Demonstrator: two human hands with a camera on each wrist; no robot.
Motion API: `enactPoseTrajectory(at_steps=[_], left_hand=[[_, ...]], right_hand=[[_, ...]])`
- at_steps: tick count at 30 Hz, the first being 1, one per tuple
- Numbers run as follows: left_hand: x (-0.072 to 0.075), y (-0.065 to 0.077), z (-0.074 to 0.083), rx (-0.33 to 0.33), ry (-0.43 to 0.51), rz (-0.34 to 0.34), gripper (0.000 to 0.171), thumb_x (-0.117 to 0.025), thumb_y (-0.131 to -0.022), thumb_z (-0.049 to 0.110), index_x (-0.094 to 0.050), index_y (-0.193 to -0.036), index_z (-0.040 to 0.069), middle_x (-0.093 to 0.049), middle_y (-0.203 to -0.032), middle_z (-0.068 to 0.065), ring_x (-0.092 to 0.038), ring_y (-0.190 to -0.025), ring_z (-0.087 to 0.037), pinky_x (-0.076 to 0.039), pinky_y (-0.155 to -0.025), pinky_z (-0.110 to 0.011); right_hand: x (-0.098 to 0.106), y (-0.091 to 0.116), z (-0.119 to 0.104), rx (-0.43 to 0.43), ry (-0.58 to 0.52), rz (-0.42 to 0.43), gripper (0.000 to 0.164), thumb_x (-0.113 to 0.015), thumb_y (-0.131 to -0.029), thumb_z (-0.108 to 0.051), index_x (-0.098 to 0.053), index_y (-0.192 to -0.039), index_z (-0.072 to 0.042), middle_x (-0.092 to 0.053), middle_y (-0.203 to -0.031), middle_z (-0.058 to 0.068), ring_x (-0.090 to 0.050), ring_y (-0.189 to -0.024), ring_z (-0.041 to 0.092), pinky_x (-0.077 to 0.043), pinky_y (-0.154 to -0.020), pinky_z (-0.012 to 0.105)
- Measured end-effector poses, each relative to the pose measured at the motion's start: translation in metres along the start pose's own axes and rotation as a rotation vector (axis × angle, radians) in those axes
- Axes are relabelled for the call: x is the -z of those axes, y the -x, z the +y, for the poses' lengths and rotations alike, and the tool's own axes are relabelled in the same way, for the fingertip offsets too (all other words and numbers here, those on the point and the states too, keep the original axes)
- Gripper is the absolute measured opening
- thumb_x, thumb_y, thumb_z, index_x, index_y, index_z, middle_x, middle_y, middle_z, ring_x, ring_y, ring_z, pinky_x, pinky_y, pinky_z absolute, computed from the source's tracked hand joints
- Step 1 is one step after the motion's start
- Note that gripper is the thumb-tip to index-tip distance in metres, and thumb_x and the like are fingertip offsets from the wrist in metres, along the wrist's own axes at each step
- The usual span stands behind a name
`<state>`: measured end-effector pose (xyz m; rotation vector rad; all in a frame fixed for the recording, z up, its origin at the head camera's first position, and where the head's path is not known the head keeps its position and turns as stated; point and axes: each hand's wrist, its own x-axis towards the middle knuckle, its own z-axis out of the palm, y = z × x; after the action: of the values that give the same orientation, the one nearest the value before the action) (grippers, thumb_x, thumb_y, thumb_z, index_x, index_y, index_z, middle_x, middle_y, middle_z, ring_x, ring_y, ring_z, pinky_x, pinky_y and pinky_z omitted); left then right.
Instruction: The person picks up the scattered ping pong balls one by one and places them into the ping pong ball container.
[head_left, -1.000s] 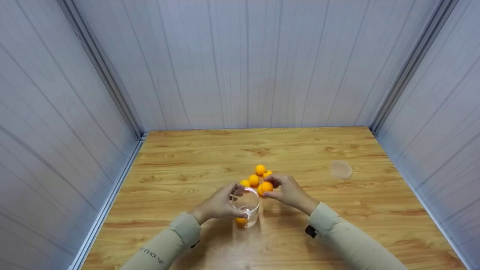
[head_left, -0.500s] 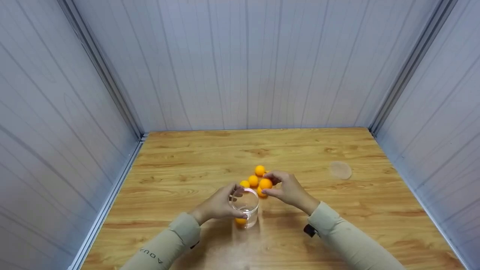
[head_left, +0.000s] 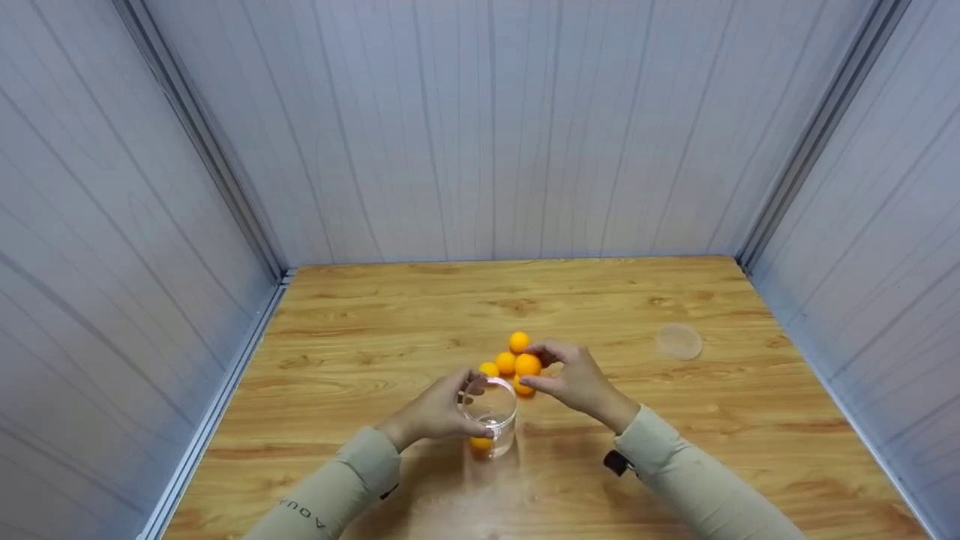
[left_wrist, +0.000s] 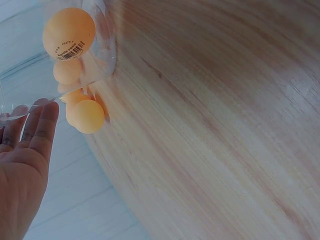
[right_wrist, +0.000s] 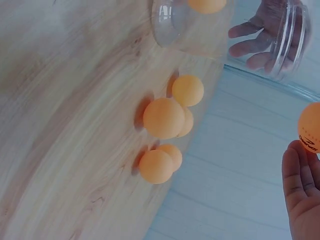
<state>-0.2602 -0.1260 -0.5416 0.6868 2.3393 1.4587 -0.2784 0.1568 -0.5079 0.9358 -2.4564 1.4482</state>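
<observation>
My left hand point(head_left: 436, 409) grips a clear plastic jar point(head_left: 504, 435) near its rim, thumb on the near side and fingers on the far side. The jar stands upright with its mouth uncovered. Low inside it lies one orange ping-pong ball point(left_wrist: 69, 34), printed with a barcode. In my right hand point(head_left: 583, 384), thumb and fingertips pinch another ping-pong ball point(head_left: 528, 365), raised above the table just right of the jar's rim. Several more loose balls, one of them at the far end point(head_left: 519, 342), lie on the table behind the jar; the right hand hides part of this group.
A thin, translucent round lid point(head_left: 679, 342) lies flat on the wooden table point(head_left: 360, 322), toward the back right. Pale panelled walls point(head_left: 495, 135) enclose the table at the back and on both sides.
My right hand has shifted slightly left with its ball, closer to the jar, and the ball has risen a little in view. The left hand and the jar have stayed put.
</observation>
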Motion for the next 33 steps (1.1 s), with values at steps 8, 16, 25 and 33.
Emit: enactPoseTrajectory(at_steps=[8,16,25,33], left_hand=[[0.0,0.0,0.0,-0.009,-0.004,0.002,0.065,-0.099,-0.081,0.026,-0.056,-0.128,0.011,-0.065,-0.143,-0.016,-0.059,-0.137,-0.047,-0.05,-0.115,-0.061],[0.001,0.001,0.0,-0.01,-0.004,-0.003,0.072,-0.099,-0.081,0.025,-0.055,-0.134,0.005,-0.063,-0.145,-0.021,-0.058,-0.137,-0.049,-0.048,-0.115,-0.063],[0.0,0.0,0.0,-0.021,-0.002,-0.016,0.076,-0.097,-0.084,0.027,-0.052,-0.141,0.001,-0.06,-0.152,-0.026,-0.056,-0.14,-0.051,-0.045,-0.116,-0.064],[-0.001,0.001,0.0,0.0,-0.014,-0.004,0.073,-0.096,-0.085,0.023,-0.053,-0.139,0.001,-0.061,-0.151,-0.022,-0.057,-0.14,-0.047,-0.046,-0.117,-0.063]], right_hand=[[-0.005,0.0,-0.005,0.072,-0.002,0.021,0.039,-0.093,-0.087,-0.011,-0.077,-0.121,-0.001,-0.08,-0.116,0.011,-0.074,-0.095,0.021,-0.062,-0.085,0.028],[-0.011,0.002,-0.013,0.084,-0.008,0.011,0.037,-0.092,-0.087,-0.01,-0.076,-0.118,0.003,-0.08,-0.113,0.012,-0.074,-0.094,0.023,-0.064,-0.085,0.039],[-0.018,0.003,-0.014,0.094,-0.026,-0.048,0.034,-0.091,-0.09,-0.017,-0.077,-0.119,-0.004,-0.079,-0.111,0.01,-0.073,-0.093,0.021,-0.066,-0.085,0.047],[-0.026,0.005,-0.011,0.13,-0.028,-0.076,0.03,-0.089,-0.092,-0.016,-0.077,-0.117,-0.005,-0.077,-0.111,0.01,-0.071,-0.09,0.021,-0.064,-0.082,0.034]])
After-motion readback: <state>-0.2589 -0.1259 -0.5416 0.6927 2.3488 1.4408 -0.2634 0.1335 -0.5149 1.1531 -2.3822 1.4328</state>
